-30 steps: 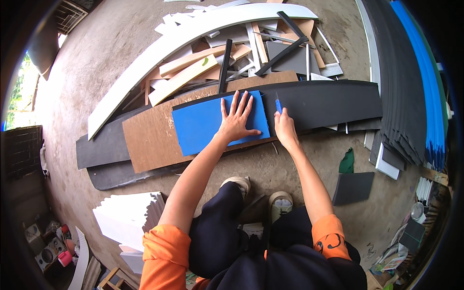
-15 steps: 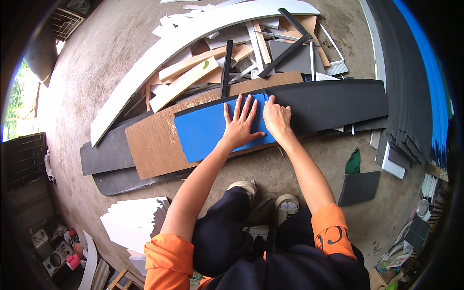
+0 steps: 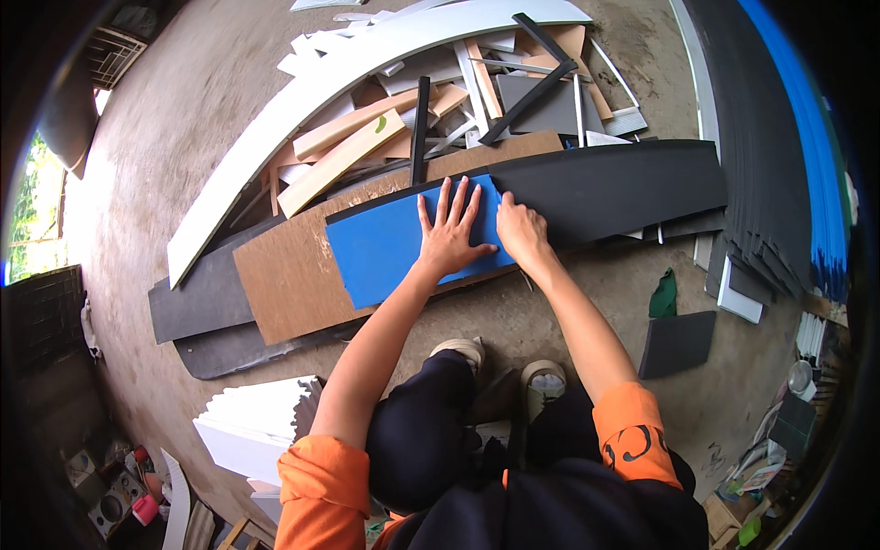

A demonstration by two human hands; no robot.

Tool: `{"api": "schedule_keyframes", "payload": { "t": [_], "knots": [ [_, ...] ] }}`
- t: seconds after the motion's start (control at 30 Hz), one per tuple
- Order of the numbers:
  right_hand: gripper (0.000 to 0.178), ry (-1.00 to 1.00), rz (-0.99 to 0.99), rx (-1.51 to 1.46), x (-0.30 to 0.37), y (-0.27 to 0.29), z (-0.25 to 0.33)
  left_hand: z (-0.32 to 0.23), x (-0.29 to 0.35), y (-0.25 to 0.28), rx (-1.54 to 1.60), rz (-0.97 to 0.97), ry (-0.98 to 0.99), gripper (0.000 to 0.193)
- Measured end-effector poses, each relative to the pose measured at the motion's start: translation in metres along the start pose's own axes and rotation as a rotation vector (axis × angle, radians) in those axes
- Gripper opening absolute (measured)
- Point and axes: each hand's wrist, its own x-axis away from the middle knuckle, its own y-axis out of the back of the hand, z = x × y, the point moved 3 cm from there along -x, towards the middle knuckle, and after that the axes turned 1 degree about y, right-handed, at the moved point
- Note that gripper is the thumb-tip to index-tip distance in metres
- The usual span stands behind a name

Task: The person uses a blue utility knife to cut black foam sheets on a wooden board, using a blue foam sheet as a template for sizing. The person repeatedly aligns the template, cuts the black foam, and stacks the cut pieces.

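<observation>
**Left hand (image 3: 447, 246) spread, right hand (image 3: 522, 229) curled at the blue sheet's edge**

At the bottom of the frame, the person's shoes (image 3: 544, 392) stand set apart, probably for balance while leaning over. The blue sheet (image 3: 371, 266) lies in the middle of the frame, on top of a long dark panel (image 3: 623, 183). The left hand grips nothing: its fingers are wide and its palm flat, apparently to keep the sheet from sliding. The right hand curls at the sheet's right edge; its fingers hide whatever may be inside, so I cannot tell what it holds. Beneath the panel, left of centre, a brown board (image 3: 289, 289) seems to serve as backing. Farther off, a white curved strip (image 3: 243, 151) arches over scrap pieces (image 3: 353, 151) at upper centre.
</observation>
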Motion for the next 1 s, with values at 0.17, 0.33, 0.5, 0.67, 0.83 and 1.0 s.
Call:
{"api": "schedule_keyframes", "payload": {
  "t": [0.17, 0.33, 0.5, 0.67, 0.83, 1.0],
  "knots": [
    [0.019, -0.051, 0.170, -0.021, 0.093, -0.011, -0.023, 0.002, 0.000, 0.000, -0.029, 0.018, 0.022, 0.103],
    [0.021, -0.071, 0.157, -0.047, 0.126, -0.015, -0.029, 0.002, -0.002, -0.002, -0.047, 0.012, 0.010, 0.101],
    [0.021, -0.091, 0.143, -0.004, 0.137, -0.022, -0.037, -0.002, -0.004, -0.002, -0.081, 0.099, 0.029, 0.103],
    [0.019, 0.016, -0.102, -0.074, 0.081, 0.031, -0.013, 0.004, 0.001, -0.001, -0.054, 0.008, 0.015, 0.103],
    [0.022, 0.065, -0.152, -0.096, -0.006, 0.014, 0.001, 0.002, -0.001, -0.001, -0.032, 0.032, 0.020, 0.102],
    [0.022, 0.076, -0.165, -0.016, -0.025, 0.001, 0.006, -0.001, -0.003, 0.002, -0.012, 0.086, 0.031, 0.102]
  ]
}}
